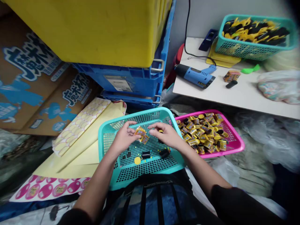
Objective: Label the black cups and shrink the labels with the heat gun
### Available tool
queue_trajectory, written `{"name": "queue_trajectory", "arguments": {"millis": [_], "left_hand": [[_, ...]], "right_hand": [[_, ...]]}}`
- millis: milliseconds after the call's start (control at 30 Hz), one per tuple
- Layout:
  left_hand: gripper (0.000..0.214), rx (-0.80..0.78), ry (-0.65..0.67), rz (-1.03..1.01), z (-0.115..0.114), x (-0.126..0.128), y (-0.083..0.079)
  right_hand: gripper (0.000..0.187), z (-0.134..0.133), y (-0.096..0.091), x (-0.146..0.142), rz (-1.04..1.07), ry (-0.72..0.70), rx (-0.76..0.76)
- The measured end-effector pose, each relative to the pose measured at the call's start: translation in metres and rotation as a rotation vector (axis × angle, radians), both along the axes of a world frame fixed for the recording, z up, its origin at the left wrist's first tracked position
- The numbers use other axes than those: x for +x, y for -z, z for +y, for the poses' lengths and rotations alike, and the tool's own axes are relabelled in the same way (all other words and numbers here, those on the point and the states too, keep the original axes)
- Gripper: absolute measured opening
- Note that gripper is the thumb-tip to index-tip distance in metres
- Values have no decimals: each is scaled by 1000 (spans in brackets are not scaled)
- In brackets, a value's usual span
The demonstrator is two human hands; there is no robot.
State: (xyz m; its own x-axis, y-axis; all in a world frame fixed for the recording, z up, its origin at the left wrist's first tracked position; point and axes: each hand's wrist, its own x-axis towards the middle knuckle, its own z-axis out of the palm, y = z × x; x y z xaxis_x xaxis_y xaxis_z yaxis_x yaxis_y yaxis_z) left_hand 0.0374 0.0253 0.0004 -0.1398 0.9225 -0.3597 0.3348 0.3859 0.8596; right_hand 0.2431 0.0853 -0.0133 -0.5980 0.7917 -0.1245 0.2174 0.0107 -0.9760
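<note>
My left hand (125, 136) is closed, pinching a small yellow label sleeve (142, 135) with orange and purple print between thumb and fingers. Just right of it, my right hand (165, 133) has its fingers curled round a small yellow-and-black piece (161, 131), mostly hidden by the hand. Both hands are over a turquoise plastic basket (122, 178). On its mesh floor lie a black cylinder (146, 155), another black cylinder (164, 153), a yellow disc (137, 160) and several tiny coloured bits.
A pink basket (237, 145) heaped with yellow printed pieces adjoins on the right. The white table (199, 90) holds a blue heat gun (195, 75) and a turquoise basket (248, 51) of yellow-black parts. Blue crates (140, 81), a yellow bin (105, 31) and cardboard boxes (51, 90) stand beyond.
</note>
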Motion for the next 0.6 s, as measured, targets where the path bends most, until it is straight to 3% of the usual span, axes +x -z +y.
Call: {"name": "queue_trajectory", "arguments": {"millis": [67, 133, 233, 333, 400, 467, 600], "left_hand": [[61, -12, 43, -78, -3, 7, -17], [58, -20, 56, -79, -5, 11, -29], [50, -9, -5, -113, -7, 11, -32], [49, 20, -108, -304, -9, 12, -26], [51, 20, -160, -384, -10, 13, -22], [54, 5, -152, -360, -12, 14, -21], [58, -24, -33, -263, -15, 14, -30]], "right_hand": [[28, 4, -4, -12, -4, -97, 138], [16, 5, -3, -22, 25, -158, 153], [28, -1, 3, -31, 149, -95, -120], [44, -12, 6, -35, 282, 63, -454], [48, -16, 6, -35, 315, 129, -526], [45, -17, 4, -34, 315, 122, -497], [30, -12, 1, -33, 238, 4, -246]]}}
